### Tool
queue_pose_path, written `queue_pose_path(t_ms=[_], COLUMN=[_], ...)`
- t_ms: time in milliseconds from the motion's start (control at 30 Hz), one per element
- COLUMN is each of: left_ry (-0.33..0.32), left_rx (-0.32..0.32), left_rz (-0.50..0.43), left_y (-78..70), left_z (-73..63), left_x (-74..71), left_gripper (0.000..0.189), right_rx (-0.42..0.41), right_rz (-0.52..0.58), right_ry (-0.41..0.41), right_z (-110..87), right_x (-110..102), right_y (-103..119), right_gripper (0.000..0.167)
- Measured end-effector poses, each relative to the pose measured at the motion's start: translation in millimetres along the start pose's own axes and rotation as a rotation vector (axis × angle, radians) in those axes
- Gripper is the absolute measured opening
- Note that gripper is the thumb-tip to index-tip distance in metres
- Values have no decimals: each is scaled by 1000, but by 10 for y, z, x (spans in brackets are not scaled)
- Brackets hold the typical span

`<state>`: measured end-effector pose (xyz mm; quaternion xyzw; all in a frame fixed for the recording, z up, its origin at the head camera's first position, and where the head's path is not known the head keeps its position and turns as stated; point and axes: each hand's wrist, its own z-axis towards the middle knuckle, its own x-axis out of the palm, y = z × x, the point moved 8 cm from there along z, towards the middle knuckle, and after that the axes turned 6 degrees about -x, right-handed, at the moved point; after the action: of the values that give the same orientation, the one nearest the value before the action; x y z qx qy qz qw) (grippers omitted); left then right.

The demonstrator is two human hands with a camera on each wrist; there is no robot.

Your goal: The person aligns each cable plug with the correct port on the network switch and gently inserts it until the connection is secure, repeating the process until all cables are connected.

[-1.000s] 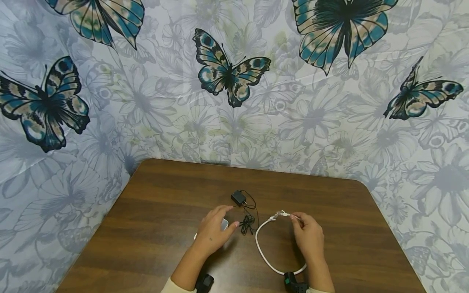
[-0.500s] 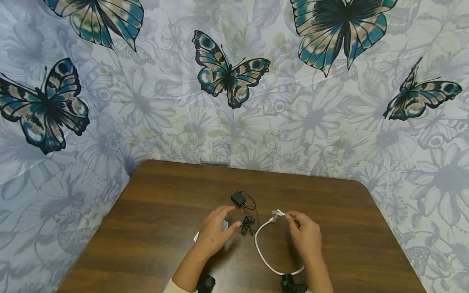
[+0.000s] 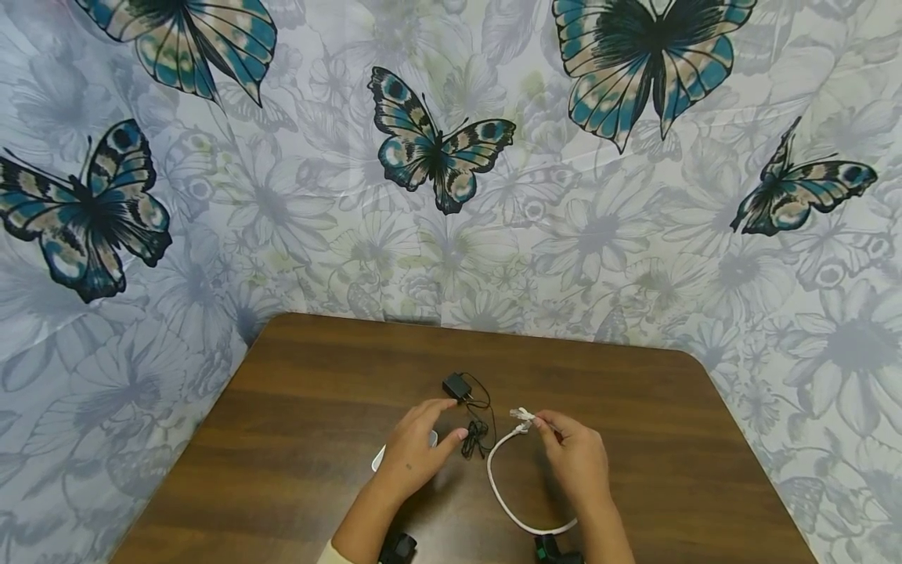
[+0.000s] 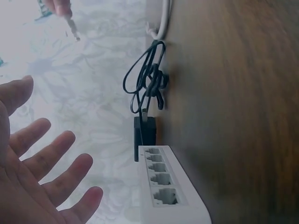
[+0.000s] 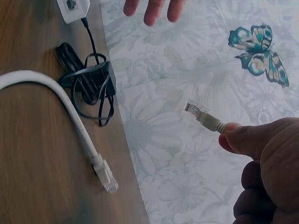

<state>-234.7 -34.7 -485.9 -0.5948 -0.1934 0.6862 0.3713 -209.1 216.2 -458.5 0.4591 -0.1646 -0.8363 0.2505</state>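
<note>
My right hand (image 3: 581, 462) pinches a white Ethernet cable just behind its clear plug (image 5: 205, 119), held up off the table and pointing left. The cable's other plug (image 5: 106, 176) lies on the table, and its white loop (image 3: 496, 486) curves in front. My left hand (image 3: 412, 450) is spread, its fingers apart with nothing between them, beside a white network switch (image 4: 177, 214). Several ports show along one side of the switch in the left wrist view. The hand hides most of the switch in the head view.
A black power adapter (image 3: 456, 387) lies on the brown table (image 3: 317, 368) beyond the hands, with its bundled black cord (image 3: 474, 440) between them. One black lead reaches the switch. A butterfly-patterned cloth (image 3: 599, 235) hangs behind the table.
My right hand has moved left with the pinched plug, closer to the black cord and left hand. The left hand stays nearly in place. The head view has tilted slightly.
</note>
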Motion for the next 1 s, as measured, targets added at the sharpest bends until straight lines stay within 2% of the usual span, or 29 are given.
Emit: queue_pose_path(t_ms=[167,400,800,1000], left_ry=[1,11,-30,-23], left_rx=[1,18,97,137], left_rz=[-13,-28,-18,-49], left_y=[-56,-145,-262,-314], left_z=[-4,-5,-21,-43], left_x=[-11,-36,-74,-49], left_gripper=[57,62,55,51], right_rx=[-58,-151,-193,-232], right_rz=[28,79,122,161], right_ry=[-5,17,30,50], right_z=[2,10,-15,-28], right_x=[-2,34,64,101], right_y=[130,338,469,560], right_gripper=[7,8,9,9])
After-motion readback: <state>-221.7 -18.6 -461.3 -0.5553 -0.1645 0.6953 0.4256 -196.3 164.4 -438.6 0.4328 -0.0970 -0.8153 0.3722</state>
